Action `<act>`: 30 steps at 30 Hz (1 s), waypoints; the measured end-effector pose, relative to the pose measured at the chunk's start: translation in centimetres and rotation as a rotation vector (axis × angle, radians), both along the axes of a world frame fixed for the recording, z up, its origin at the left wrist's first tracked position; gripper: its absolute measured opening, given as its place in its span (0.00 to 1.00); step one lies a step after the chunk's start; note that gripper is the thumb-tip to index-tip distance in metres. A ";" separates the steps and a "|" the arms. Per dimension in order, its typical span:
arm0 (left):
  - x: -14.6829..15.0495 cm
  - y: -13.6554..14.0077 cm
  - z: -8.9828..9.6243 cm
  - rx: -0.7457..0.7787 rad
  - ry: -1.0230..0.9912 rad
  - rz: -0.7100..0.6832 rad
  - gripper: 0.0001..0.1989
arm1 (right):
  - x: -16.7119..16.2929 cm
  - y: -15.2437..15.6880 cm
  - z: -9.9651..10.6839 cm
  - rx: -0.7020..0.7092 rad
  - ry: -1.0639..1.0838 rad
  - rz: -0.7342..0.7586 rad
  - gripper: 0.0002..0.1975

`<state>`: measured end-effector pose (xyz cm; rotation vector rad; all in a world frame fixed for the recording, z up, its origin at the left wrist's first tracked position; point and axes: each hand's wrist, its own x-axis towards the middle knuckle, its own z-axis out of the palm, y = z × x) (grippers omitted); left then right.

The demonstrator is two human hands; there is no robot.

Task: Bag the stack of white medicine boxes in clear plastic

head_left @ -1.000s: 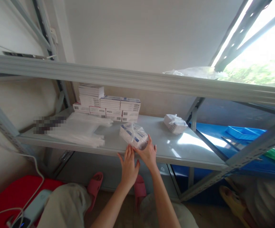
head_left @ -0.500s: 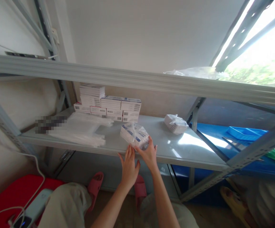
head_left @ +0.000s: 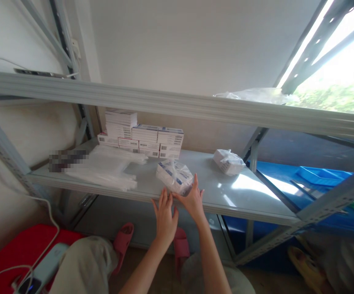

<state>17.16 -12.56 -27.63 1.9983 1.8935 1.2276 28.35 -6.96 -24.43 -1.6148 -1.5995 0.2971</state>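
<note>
— Where's the clear plastic bag of white, blue-printed boxes (head_left: 174, 175)?

— On the grey metal shelf (head_left: 244, 196), near its front edge. Right hand (head_left: 193, 199) touches its near side, fingers spread; left hand (head_left: 165, 218) just below (fingers apart, empty).

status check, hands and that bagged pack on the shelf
Right hand touching bagged pack. Left hand open, just below shelf edge. Nothing blocking.

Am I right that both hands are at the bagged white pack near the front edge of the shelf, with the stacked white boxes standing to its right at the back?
Not quite. In the head view the left hand and right hand are at the bagged pack near the shelf front edge, but the stacked boxes stand behind it to the left. To the right lies a smaller bagged bundle.
</note>
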 end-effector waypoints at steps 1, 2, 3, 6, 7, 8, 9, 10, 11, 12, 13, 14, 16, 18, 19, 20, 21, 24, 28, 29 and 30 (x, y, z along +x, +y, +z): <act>-0.6 0.1 0.4 0.024 0.000 0.059 0.27 | 0.0 0.0 -0.1 -0.001 -0.001 -0.001 0.57; -1.4 0.3 1.0 0.045 0.010 0.114 0.26 | 0.0 0.0 -0.1 0.000 -0.004 -0.001 0.56; -2.3 0.5 1.7 0.059 0.032 0.158 0.26 | 0.0 0.0 -0.2 0.003 -0.008 0.000 0.55; -5.6 1.5 4.9 0.074 0.157 0.127 0.24 | -0.1 -0.1 -0.2 0.009 -0.016 0.008 0.53; -6.8 2.1 6.1 0.086 0.197 0.076 0.24 | -0.1 -0.1 -0.2 0.009 -0.018 0.006 0.54; -8.0 2.8 7.3 0.104 0.223 0.017 0.25 | 0.0 0.0 -0.2 0.007 -0.021 0.004 0.54; -9.2 3.8 8.4 0.122 0.232 -0.035 0.27 | 0.1 0.1 -0.1 0.002 -0.023 0.000 0.54; -10.3 4.9 9.3 0.132 0.224 -0.077 0.30 | 0.4 0.3 -0.1 -0.006 -0.029 -0.001 0.54; -11.3 6.1 10.0 0.121 0.203 -0.112 0.32 | 0.7 0.6 -0.1 -0.021 -0.036 0.000 0.55; -12.1 7.5 10.5 0.083 0.173 -0.149 0.36 | 1.1 0.9 0.0 -0.041 -0.044 0.006 0.55; -12.7 8.9 10.8 0.026 0.142 -0.208 0.41 | 1.5 1.2 0.0 -0.061 -0.052 0.019 0.56; -13.1 10.2 10.9 -0.037 0.113 -0.287 0.45 | 2.0 1.6 0.0 -0.079 -0.060 0.040 0.56; -13.4 12.5 10.5 -0.150 0.062 -0.465 0.51 | 2.9 2.1 0.0 -0.102 -0.070 0.098 0.54; -13.2 14.1 9.7 -0.228 0.030 -0.618 0.52 | 3.7 2.4 -0.2 -0.097 -0.067 0.158 0.51; -13.0 14.7 9.3 -0.255 0.019 -0.681 0.52 | 4.0 2.5 -0.2 -0.082 -0.057 0.174 0.50; -12.8 15.3 8.8 -0.276 0.006 -0.739 0.51 | 4.2 2.6 -0.3 -0.056 -0.035 0.179 0.50; -12.7 15.7 8.4 -0.287 -0.014 -0.787 0.50 | 4.3 2.7 -0.4 -0.021 -0.002 0.177 0.50; -12.9 17.0 7.4 -0.318 -0.123 -0.858 0.49 | 4.5 2.8 -0.8 0.068 0.133 0.184 0.50; -13.7 18.5 6.8 -0.402 -0.237 -0.925 0.49 | 4.4 2.9 -1.2 0.087 0.219 0.200 0.48; -13.8 18.8 6.7 -0.422 -0.252 -0.950 0.49 | 4.4 2.8 -1.2 0.095 0.216 0.191 0.48; -13.8 19.0 6.7 -0.439 -0.266 -0.967 0.50 | 4.3 2.7 -1.2 0.108 0.205 0.180 0.47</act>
